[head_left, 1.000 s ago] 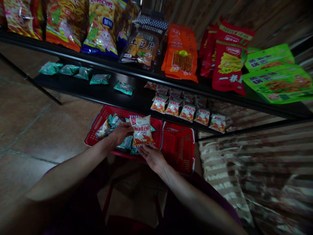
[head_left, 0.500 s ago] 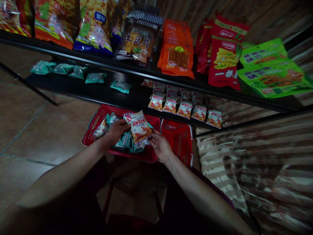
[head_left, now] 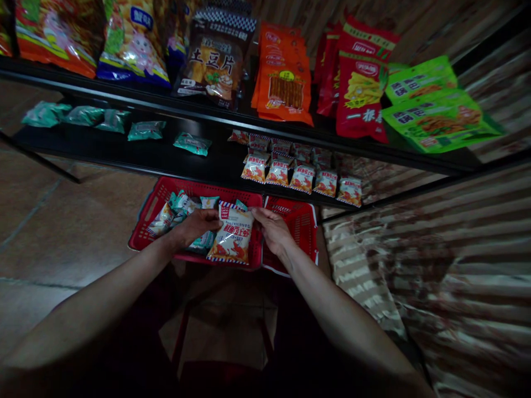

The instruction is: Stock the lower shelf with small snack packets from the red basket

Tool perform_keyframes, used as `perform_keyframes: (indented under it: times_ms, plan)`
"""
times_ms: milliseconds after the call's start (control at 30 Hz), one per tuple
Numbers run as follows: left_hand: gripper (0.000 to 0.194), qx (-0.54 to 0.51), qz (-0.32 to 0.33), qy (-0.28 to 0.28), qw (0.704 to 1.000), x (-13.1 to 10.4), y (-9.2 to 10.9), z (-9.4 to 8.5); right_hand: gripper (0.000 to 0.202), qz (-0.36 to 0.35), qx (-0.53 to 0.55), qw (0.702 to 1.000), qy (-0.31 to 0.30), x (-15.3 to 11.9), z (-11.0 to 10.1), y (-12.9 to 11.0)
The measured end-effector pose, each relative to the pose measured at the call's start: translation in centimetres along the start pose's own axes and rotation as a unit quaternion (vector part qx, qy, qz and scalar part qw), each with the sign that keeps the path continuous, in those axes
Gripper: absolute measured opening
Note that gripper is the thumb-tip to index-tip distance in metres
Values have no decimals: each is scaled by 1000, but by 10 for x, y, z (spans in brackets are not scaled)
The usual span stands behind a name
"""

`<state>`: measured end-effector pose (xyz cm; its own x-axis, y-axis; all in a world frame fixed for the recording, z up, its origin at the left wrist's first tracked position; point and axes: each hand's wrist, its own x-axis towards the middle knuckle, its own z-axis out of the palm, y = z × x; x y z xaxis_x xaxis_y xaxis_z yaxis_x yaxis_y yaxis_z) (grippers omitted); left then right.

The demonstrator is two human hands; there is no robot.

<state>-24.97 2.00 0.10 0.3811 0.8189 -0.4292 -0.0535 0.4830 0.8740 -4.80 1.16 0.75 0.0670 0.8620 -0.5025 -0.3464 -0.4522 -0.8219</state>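
Note:
A white and orange snack bag (head_left: 233, 235) is held up over a red basket (head_left: 143, 221). My left hand (head_left: 198, 225) pinches its left edge, and my right hand (head_left: 269, 225) grips its upper right corner. Its printed front faces up toward me. Inside the basket, under and left of the bag, lie several green packets (head_left: 204, 242) and a white-orange packet (head_left: 161, 221). The fingertips of both hands are partly hidden at the bag's edges.
A second red basket (head_left: 296, 221) adjoins on the right. The lower black shelf (head_left: 166, 156) bears green packets and rows of small white-orange bags (head_left: 302, 177). Larger snack bags (head_left: 286, 83) fill the upper shelf. A striped curtain (head_left: 373, 265) hangs at the right.
The held bag has turned more upright and come slightly lower. My right hand has moved from its lower right side to its upper right corner. The whole view has shifted a little.

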Motion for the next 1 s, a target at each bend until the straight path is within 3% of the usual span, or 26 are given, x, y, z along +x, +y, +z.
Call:
perform_keyframes:
  times_ms: [167,400,633,833,1000]
  plan:
    - [12,-49,-4,44,998,-3,0,7,17,-31,51,996,71,8,-8,2]
    - [30,-56,-46,29,997,-8,-11,10,12,1,115,986,125,16,-18,-2]
    - [26,-54,-33,8,998,-5,-19,11,12,25,142,981,132,23,-25,1]
    - [13,-25,-5,34,999,-7,-19,12,14,49,99,989,97,27,-32,-9]
    - [13,-9,2,43,999,-12,-10,13,12,-49,27,993,105,22,-31,-16]
